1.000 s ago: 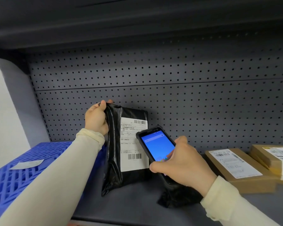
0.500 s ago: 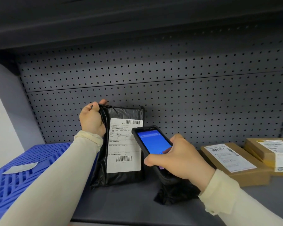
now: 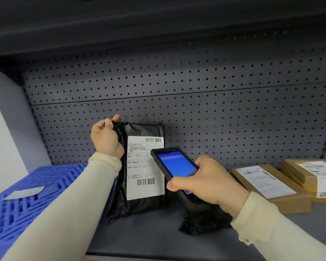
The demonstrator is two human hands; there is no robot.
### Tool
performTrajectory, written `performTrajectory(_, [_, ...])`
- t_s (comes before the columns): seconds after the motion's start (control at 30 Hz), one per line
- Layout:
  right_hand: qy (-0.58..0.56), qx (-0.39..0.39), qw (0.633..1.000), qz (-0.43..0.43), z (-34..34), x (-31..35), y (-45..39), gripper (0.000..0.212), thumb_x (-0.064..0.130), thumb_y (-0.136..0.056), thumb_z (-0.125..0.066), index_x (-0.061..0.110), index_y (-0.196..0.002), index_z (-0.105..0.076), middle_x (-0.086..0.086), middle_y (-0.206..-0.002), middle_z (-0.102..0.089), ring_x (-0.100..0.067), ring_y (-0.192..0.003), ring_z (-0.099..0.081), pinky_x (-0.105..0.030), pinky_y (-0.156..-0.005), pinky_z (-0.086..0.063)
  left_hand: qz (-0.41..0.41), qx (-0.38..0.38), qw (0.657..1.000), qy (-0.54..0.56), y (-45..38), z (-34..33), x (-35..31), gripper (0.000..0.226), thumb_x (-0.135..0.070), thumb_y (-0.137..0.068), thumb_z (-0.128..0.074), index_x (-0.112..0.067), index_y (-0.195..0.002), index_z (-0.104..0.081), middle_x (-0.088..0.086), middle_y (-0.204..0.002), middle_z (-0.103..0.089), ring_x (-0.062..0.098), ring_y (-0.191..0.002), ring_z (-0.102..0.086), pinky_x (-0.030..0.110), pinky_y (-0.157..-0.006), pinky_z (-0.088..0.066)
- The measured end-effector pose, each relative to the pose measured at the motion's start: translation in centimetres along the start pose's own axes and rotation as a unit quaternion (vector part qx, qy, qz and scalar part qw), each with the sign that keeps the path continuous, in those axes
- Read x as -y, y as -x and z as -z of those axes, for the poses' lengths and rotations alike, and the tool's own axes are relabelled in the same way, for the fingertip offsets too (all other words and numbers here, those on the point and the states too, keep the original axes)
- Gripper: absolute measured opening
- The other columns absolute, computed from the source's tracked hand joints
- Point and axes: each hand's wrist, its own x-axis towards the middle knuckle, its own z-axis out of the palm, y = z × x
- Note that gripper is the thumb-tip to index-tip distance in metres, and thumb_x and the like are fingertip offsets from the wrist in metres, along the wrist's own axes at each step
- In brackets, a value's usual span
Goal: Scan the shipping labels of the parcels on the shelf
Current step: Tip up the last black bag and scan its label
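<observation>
The left hand [image 3: 105,137] pinches the top-left corner of the black parcel [image 3: 139,203], holding it upright at frame centre on the shelf [image 3: 139,236]. The right hand [image 3: 208,182] grips the scanner [image 3: 174,164], blue screen lit, just beside the shipping label [image 3: 142,172]. Two cardboard boxes [image 3: 282,196] lie at the right edge.

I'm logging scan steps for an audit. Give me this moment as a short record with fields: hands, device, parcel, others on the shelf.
left hand: grips the top corner of the black bag parcel, holding it upright
right hand: holds the handheld scanner
scanner: blue screen lit, in front of the white shipping label
label: two barcodes visible
other parcels: two cardboard boxes, labels up
left side: blue crate
</observation>
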Motion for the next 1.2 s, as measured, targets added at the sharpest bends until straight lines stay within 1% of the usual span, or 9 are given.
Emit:
performTrajectory(0.23, [0.013, 0.004, 1.0, 0.006, -0.2, -0.1, 0.2, 0.057, 0.042, -0.06, -0.081, 0.015, -0.095, -0.046, 0.015, -0.039, -0.054, -0.001, -0.049, -0.046, -0.012, -0.038, -0.032, 0.0, 0.006, 1.0, 0.014, 0.1, -0.1, 0.1, 0.015, -0.01, -0.101, -0.037, -0.013, -0.088, -0.043, 0.005, -0.094, -0.069, 0.02, -0.092, -0.064, 0.042, -0.093, -0.052])
performTrajectory(0.43, [0.02, 0.011, 1.0, 0.004, -0.5, -0.3, 0.2, 0.061, 0.042, -0.057, -0.081, 0.008, -0.099, -0.052, 0.015, -0.035, -0.052, 0.001, -0.035, -0.044, -0.012, -0.035, -0.033, -0.002, 0.01, 1.0, 0.013, 0.1, 0.0, 0.2, 0.016, -0.01, -0.101, -0.037, -0.014, -0.087, -0.044, 0.005, -0.094, -0.069, 0.021, -0.093, -0.064, 0.046, -0.097, -0.049])
performTrajectory(0.57, [0.02, 0.011, 1.0, 0.013, -0.5, -0.3, 0.2, 0.058, 0.041, -0.06, -0.081, 0.012, -0.096, -0.046, 0.016, -0.035, -0.052, 0.001, -0.041, -0.045, -0.011, -0.037, -0.033, -0.009, 0.016, 1.0, -0.011, -0.1, 0.0, 0.2, 0.014, -0.011, -0.101, -0.037, -0.013, -0.089, -0.043, 0.004, -0.096, -0.069, 0.021, -0.098, -0.064, 0.045, -0.095, -0.05])
performTrajectory(0.67, [0.019, 0.003, 1.0, 0.023, -0.6, -0.2, 0.1, 0.056, 0.039, -0.063, -0.08, 0.014, -0.093, -0.04, 0.015, -0.038, -0.053, 0.001, -0.05, -0.049, -0.015, -0.045, -0.039, -0.013, 0.03, 0.998, -0.061, -0.3, 0.3, 0.1, 0.012, -0.015, -0.102, -0.035, -0.007, -0.104, -0.043, 0.001, -0.099, -0.07, 0.022, -0.101, -0.064, 0.037, -0.084, -0.055])
performTrajectory(0.73, [0.021, -0.006, 0.999, 0.029, -0.7, -0.1, -0.1, 0.056, 0.038, -0.065, -0.079, 0.015, -0.093, -0.038, 0.013, -0.045, -0.055, 0.0, -0.054, -0.05, -0.017, -0.048, -0.04, -0.011, 0.041, 0.995, -0.094, -0.3, 0.3, -0.1, 0.016, -0.018, -0.103, -0.032, -0.006, -0.102, -0.043, -0.001, -0.097, -0.069, 0.02, -0.091, -0.064, 0.033, -0.08, -0.054])
performTrajectory(0.83, [0.016, -0.014, 0.999, 0.035, -0.8, 0.0, -0.6, 0.056, 0.037, -0.068, -0.078, 0.019, -0.092, -0.03, 0.011, -0.056, -0.059, -0.002, -0.058, -0.053, -0.018, -0.052, -0.043, -0.019, 0.051, 0.988, -0.142, -0.5, 0.3, 0.0, 0.024, -0.019, -0.104, -0.028, -0.012, -0.086, -0.042, -0.001, -0.096, -0.069, 0.021, -0.084, -0.06, 0.036, -0.085, -0.049])
performTrajectory(0.93, [0.012, -0.025, 0.999, 0.04, -1.0, -0.1, -1.1, 0.057, 0.037, -0.067, -0.077, 0.018, -0.095, -0.031, 0.011, -0.059, -0.061, -0.003, -0.059, -0.054, -0.019, -0.051, -0.043, -0.037, 0.053, 0.971, -0.231, -1.5, 0.3, 0.2, 0.022, -0.024, -0.103, -0.028, -0.007, -0.096, -0.04, 0.003, -0.099, -0.07, 0.025, -0.073, -0.044, 0.039, -0.073, -0.043])
performTrajectory(1.03, [0.006, -0.031, 0.999, 0.034, -1.1, -0.4, -1.7, 0.058, 0.038, -0.067, -0.078, 0.015, -0.099, -0.035, 0.009, -0.063, -0.062, -0.005, -0.061, -0.054, -0.02, -0.05, -0.04, -0.043, 0.049, 0.952, -0.3, -2.1, 0.2, 0.3, 0.017, -0.028, -0.102, -0.027, -0.012, -0.104, -0.033, 0.004, -0.095, -0.061, 0.019, -0.059, -0.038, 0.038, -0.068, -0.04])
performTrajectory(1.2, [0.003, -0.04, 0.999, 0.029, -1.0, -0.9, -2.8, 0.058, 0.04, -0.065, -0.078, 0.015, -0.099, -0.037, 0.008, -0.066, -0.063, -0.007, -0.065, -0.055, -0.022, -0.053, -0.042, -0.083, 0.049, 0.919, -0.381, -2.6, -0.3, 0.7, 0.015, -0.027, -0.102, -0.03, -0.011, -0.103, -0.031, 0.001, -0.087, -0.047, 0.022, -0.081, -0.047, 0.039, -0.077, -0.042])
